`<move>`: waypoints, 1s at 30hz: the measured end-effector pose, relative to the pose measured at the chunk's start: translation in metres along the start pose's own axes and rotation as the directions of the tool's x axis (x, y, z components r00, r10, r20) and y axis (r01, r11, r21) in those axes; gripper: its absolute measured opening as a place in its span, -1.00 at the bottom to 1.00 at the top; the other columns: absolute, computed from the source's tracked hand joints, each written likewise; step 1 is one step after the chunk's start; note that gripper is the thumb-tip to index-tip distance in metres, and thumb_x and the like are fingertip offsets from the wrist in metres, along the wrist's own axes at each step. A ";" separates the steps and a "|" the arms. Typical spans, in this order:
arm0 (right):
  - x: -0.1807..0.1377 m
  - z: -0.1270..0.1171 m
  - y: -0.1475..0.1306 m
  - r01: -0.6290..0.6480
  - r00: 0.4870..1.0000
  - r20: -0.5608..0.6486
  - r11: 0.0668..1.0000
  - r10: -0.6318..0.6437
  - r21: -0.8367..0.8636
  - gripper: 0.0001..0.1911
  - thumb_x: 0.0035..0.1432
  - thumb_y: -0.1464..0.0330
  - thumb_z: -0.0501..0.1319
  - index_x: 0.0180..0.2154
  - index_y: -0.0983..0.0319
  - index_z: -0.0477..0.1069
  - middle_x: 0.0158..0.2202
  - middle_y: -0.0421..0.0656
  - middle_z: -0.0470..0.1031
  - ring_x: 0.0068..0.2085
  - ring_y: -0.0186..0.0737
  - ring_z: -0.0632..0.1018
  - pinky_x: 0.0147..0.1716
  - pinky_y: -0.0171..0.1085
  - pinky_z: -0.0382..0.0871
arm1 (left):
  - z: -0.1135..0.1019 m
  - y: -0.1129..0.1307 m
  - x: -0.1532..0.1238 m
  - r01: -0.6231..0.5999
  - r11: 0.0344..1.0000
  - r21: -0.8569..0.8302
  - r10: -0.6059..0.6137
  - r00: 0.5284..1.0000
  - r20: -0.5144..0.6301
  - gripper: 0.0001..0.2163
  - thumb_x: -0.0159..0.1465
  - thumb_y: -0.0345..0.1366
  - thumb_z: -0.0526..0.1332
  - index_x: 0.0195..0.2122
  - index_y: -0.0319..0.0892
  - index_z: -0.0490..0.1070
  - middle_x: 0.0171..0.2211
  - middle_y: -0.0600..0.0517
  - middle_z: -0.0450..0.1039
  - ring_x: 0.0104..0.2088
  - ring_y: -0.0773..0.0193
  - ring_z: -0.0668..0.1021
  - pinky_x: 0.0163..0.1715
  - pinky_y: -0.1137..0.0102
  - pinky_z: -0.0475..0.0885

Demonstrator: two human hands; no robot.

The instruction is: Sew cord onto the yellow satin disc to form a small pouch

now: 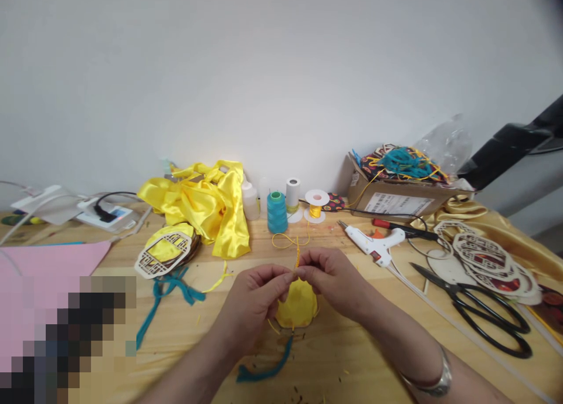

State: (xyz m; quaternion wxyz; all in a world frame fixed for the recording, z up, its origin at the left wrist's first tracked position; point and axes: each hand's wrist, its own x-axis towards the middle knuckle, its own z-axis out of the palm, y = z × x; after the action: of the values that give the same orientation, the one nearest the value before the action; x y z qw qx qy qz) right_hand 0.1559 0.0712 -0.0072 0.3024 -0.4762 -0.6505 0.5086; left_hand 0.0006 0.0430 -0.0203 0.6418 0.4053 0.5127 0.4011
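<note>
My left hand and my right hand meet at the middle of the table, thumbs and fingers pinched together on a thin yellow cord. The cord looks twisted or knotted just above the fingertips; the exact spot they grip is hidden. Directly beneath lies a rounded yellow fabric pendant with a thin dark rim, partly covered by my fingers. From its lower edge a teal tassel trails toward the lower left. Loose cord curls on the wood beyond my hands, near a spool of yellow cord.
Teal thread cone, white spool and bottle stand by the wall. Yellow satin and stacked wooden frames lie left. Rightward are a glue gun, black scissors, more frames and a cardboard box.
</note>
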 end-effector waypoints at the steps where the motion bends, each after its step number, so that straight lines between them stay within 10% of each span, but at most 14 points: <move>1: 0.000 -0.001 0.000 0.016 1.000 -0.007 0.999 -0.017 -0.033 -0.85 0.02 0.42 0.12 -0.57 0.26 0.28 -0.62 -0.30 0.22 -0.55 -0.41 0.25 -0.55 -0.39 0.11 | 0.000 0.002 -0.001 -0.014 0.999 0.029 0.015 1.000 -0.011 -0.82 0.08 -0.18 0.27 -0.47 -0.21 0.53 -0.68 0.16 0.29 -0.68 0.48 0.22 -0.69 0.54 0.08; 7: -0.001 -0.005 0.001 0.072 0.985 -0.133 0.962 -0.110 -0.262 -0.85 0.08 0.44 0.10 -0.53 0.24 0.30 -0.56 -0.25 0.33 -0.46 -0.33 0.33 -0.46 -0.34 0.14 | -0.004 0.010 0.000 -0.221 0.892 0.395 0.282 0.954 -0.104 -0.86 0.12 -0.26 0.22 -0.47 -0.16 0.54 -0.09 -0.07 0.41 0.00 0.07 0.38 -0.15 0.33 0.31; 17: 0.002 -0.003 0.005 0.033 0.971 -0.227 0.982 -0.075 -0.184 -0.83 0.06 0.45 0.09 -0.56 0.24 0.29 -0.60 -0.26 0.32 -0.51 -0.36 0.31 -0.49 -0.35 0.12 | 0.003 -0.012 -0.002 -0.511 0.691 0.512 0.561 0.825 0.067 -0.90 0.13 -0.38 0.21 -0.47 -0.12 0.50 0.17 -0.03 0.13 0.12 0.07 0.27 0.06 0.18 0.22; 25: 0.000 0.005 -0.003 -0.082 0.995 -0.018 0.926 0.095 0.369 -0.85 0.02 0.36 0.10 -0.54 0.26 0.26 -0.65 -0.31 0.25 -0.65 -0.48 0.14 -0.66 -0.42 0.00 | 0.007 -0.017 -0.003 -0.490 0.730 0.476 0.504 0.857 0.108 -0.84 0.13 -0.45 0.18 -0.51 -0.11 0.51 0.21 -0.01 0.09 0.15 0.05 0.25 0.12 0.14 0.16; 30: -0.001 0.005 -0.001 -0.068 0.997 -0.004 0.949 0.072 0.306 -0.84 0.02 0.36 0.10 -0.55 0.24 0.21 -0.63 -0.30 0.26 -0.64 -0.48 0.17 -0.66 -0.43 0.00 | 0.006 -0.007 -0.005 -0.490 0.729 0.479 0.494 0.860 0.128 -0.85 0.12 -0.44 0.18 -0.51 -0.09 0.48 -0.09 -0.07 0.45 0.21 0.06 0.14 0.11 0.17 0.13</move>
State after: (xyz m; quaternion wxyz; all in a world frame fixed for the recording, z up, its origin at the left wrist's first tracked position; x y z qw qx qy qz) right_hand 0.1515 0.0687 -0.0075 0.3591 -0.4501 -0.5443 0.6101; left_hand 0.0067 0.0350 -0.0239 0.3845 0.6753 0.4751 0.4128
